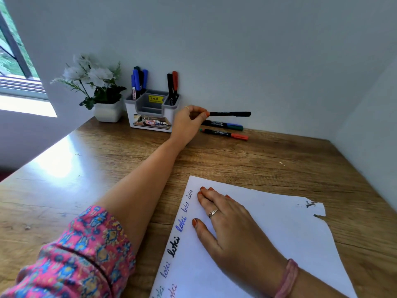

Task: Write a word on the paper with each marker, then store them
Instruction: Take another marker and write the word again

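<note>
Pale walls meet in a corner above a wood-grain surface [247, 155], with a window at the upper left of the frame. Going left to right, a white pot of white flowers [101, 91] stands at the back, and just right of it a white and grey organizer [151, 112] against the wall; its left compartment holds blue and black markers [138, 81], its right one a black and a red marker [173, 86]. Just right of the organizer the left hand [189, 121], reaching out from a pink patterned sleeve [81, 259], pinches one end of a black marker [229, 114] between thumb and fingers, holding it level above the surface. Beneath it two more markers lie close together on the surface near the wall: one with a blue and green end [223, 124], one with a red cap [225, 134]. In the lower middle a white paper [279, 233] lies with "loki" written repeatedly along its left edge. The right hand [227, 224] rests flat on it, fingers straight and slightly spread, a ring on one finger and a pink band at the wrist.
</note>
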A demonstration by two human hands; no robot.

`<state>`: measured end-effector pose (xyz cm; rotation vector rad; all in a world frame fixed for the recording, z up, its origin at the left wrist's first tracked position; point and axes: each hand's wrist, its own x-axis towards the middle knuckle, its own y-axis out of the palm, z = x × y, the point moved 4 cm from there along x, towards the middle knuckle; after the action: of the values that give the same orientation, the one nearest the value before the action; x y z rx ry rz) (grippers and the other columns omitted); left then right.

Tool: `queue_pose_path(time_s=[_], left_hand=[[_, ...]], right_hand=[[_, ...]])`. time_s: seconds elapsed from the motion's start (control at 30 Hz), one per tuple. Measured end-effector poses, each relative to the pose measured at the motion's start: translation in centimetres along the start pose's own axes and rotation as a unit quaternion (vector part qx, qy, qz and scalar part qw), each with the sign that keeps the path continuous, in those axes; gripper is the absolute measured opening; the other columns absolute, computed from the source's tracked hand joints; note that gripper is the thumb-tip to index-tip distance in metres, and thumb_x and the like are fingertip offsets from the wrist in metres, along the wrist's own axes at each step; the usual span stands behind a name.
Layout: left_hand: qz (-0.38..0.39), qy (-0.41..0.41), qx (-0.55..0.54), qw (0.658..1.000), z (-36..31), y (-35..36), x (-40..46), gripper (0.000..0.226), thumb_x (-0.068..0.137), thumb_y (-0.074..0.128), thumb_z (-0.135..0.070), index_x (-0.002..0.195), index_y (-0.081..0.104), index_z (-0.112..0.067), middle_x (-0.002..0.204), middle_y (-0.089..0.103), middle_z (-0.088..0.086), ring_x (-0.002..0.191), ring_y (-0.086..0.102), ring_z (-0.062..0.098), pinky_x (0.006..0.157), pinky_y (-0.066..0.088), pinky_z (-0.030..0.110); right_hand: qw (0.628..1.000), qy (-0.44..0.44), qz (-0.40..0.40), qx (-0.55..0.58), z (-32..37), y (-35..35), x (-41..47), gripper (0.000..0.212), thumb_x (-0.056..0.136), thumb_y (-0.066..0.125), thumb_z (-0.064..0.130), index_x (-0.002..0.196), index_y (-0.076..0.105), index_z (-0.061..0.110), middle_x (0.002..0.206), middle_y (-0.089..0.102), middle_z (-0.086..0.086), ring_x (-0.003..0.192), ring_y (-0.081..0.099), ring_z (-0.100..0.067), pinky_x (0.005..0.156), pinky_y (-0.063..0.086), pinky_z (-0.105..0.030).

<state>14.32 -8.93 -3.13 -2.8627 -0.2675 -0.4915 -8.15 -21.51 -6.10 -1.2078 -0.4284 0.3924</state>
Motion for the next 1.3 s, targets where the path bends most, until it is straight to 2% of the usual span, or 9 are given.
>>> queue_pose_path(time_s=[0.2,0.33,0.43,0.57,0.7,0.8,1.0,1.1,1.3], left_hand=[[0.001,-0.028,-0.127,0.992,-2.0,-3.5,-4.3,0.015,0.087,0.065,-0.015,0.101,0.066,-0.01,0.092,0.069,0.0,0.084,0.064,0.006,0.08,0.053,0.019],[-0.027,-0.046,-0.185,0.981,-3.0,-6.7,-7.4,0.012,0.086,0.067,-0.014,0.097,0.069,-0.011,0.088,0.071,0.0,0.085,0.065,0.011,0.087,0.052,0.029],[-0.032,-0.038,-0.212,0.976,-4.0,-8.9,-10.0,0.008,0.084,0.068,-0.014,0.092,0.07,-0.012,0.085,0.07,0.003,0.085,0.063,0.017,0.088,0.051,0.035],[-0.027,-0.047,-0.282,0.958,-4.9,-10.5,-12.8,0.006,0.087,0.062,-0.008,0.088,0.068,-0.011,0.081,0.067,0.005,0.075,0.062,0.012,0.074,0.055,0.024],[0.014,-0.055,-0.284,0.957,-6.1,-10.8,-13.1,0.009,0.089,0.059,-0.009,0.091,0.066,-0.006,0.085,0.067,0.009,0.076,0.064,0.014,0.07,0.057,0.023],[0.035,-0.083,-0.288,0.953,-6.2,-10.6,-13.0,0.012,0.089,0.059,-0.01,0.096,0.066,-0.004,0.085,0.067,0.007,0.073,0.065,0.01,0.066,0.055,0.02],[0.1,-0.121,-0.308,0.938,-6.1,-8.6,-14.0,0.01,0.09,0.06,-0.011,0.087,0.069,-0.011,0.075,0.069,0.0,0.069,0.065,0.007,0.065,0.055,0.019],[0.138,-0.133,-0.32,0.928,-6.3,-7.3,-14.8,0.009,0.089,0.061,-0.011,0.085,0.069,-0.012,0.076,0.068,0.001,0.07,0.064,0.009,0.069,0.056,0.02],[0.192,-0.16,-0.336,0.908,-6.2,-5.5,-15.9,0.007,0.09,0.06,-0.015,0.092,0.065,-0.011,0.082,0.068,0.003,0.074,0.065,0.012,0.069,0.056,0.022]], right_hand=[[0.999,0.004,-0.03,0.026,0.0,0.0,-0.1,0.061,0.092,0.021,0.054,0.148,0.017,0.03,0.155,0.015,0.017,0.14,0.011,0.001,0.11,0.0,-0.015],[0.994,-0.002,-0.073,0.083,0.0,-0.6,-0.3,0.056,0.094,0.04,0.048,0.144,0.028,0.027,0.147,0.032,0.014,0.133,0.03,-0.002,0.111,0.021,-0.018],[0.985,0.017,-0.102,0.138,-0.4,-1.0,-0.3,0.054,0.09,0.055,0.041,0.139,0.034,0.029,0.136,0.04,0.018,0.123,0.04,0.001,0.105,0.032,-0.018],[0.969,0.04,-0.126,0.206,-1.2,-1.1,0.1,0.045,0.085,0.065,0.033,0.126,0.045,0.03,0.121,0.051,0.018,0.11,0.049,0.003,0.088,0.036,-0.008],[0.925,0.053,-0.242,0.288,-2.1,-3.3,0.5,0.016,0.085,0.066,0.032,0.091,0.052,0.027,0.085,0.063,0.008,0.073,0.058,0.0,0.064,0.043,-0.011],[0.895,0.054,-0.292,0.334,-2.7,-4.7,0.6,0.012,0.082,0.058,0.039,0.083,0.052,0.028,0.069,0.06,0.013,0.062,0.053,0.0,0.059,0.045,-0.016],[0.901,0.056,-0.191,0.384,-0.9,-4.0,0.8,0.026,0.079,0.055,0.045,0.086,0.068,0.022,0.054,0.053,0.014,0.052,0.045,0.0,0.052,0.038,-0.012],[0.903,0.055,-0.133,0.406,0.2,-3.4,0.7,0.024,0.076,0.059,0.049,0.079,0.072,0.029,0.055,0.041,0.003,0.052,0.036,-0.01,0.048,0.029,-0.02],[0.876,0.06,-0.084,0.47,0.4,-3.0,0.7,0.032,0.078,0.064,0.032,0.087,0.07,0.002,0.053,0.042,0.007,0.048,0.037,-0.003,0.05,0.031,-0.012]])
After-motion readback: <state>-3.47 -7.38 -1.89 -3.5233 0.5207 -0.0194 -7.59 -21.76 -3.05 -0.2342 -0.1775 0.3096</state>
